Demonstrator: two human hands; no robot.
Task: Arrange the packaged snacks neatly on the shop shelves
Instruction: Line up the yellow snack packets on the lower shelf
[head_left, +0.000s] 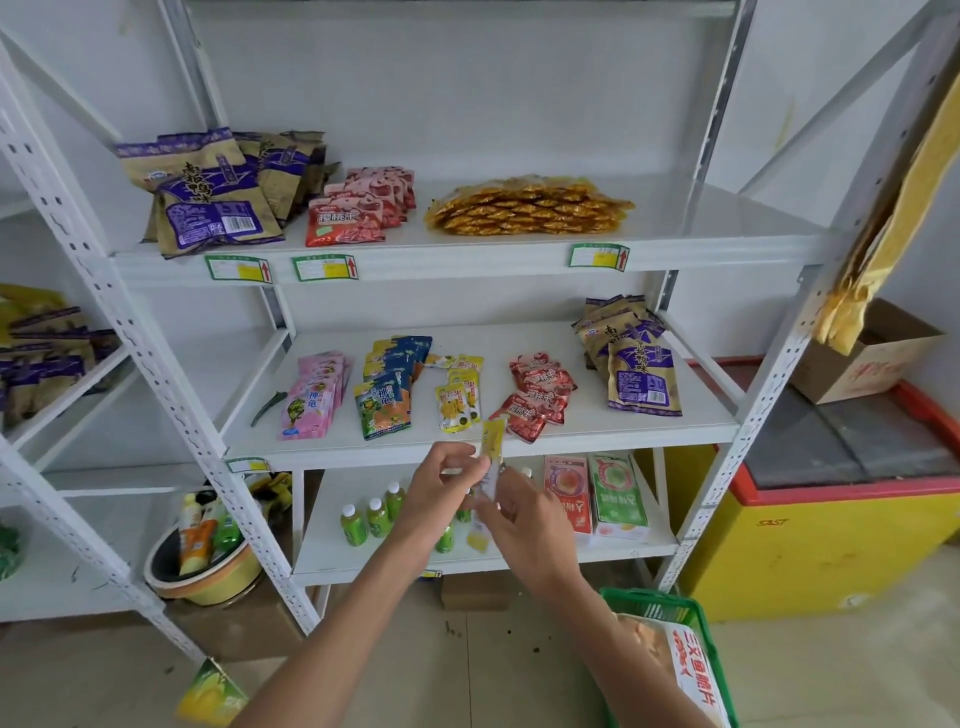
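**Yellow packet held up at the middle shelf**

Head view: I see both hands raised before the middle shelf (571, 441). My left hand (441, 491) pinches the yellow snack packet (492, 441) near its top edge; my right hand (524, 525) grips its lower part. The packet stands edge-on, just below the yellow packets (457, 400) lying on that shelf.

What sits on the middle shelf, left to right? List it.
Green clip → pink snack packets → blue and green snack packets → yellow snack packets → red snack packets → purple and tan snack bags.
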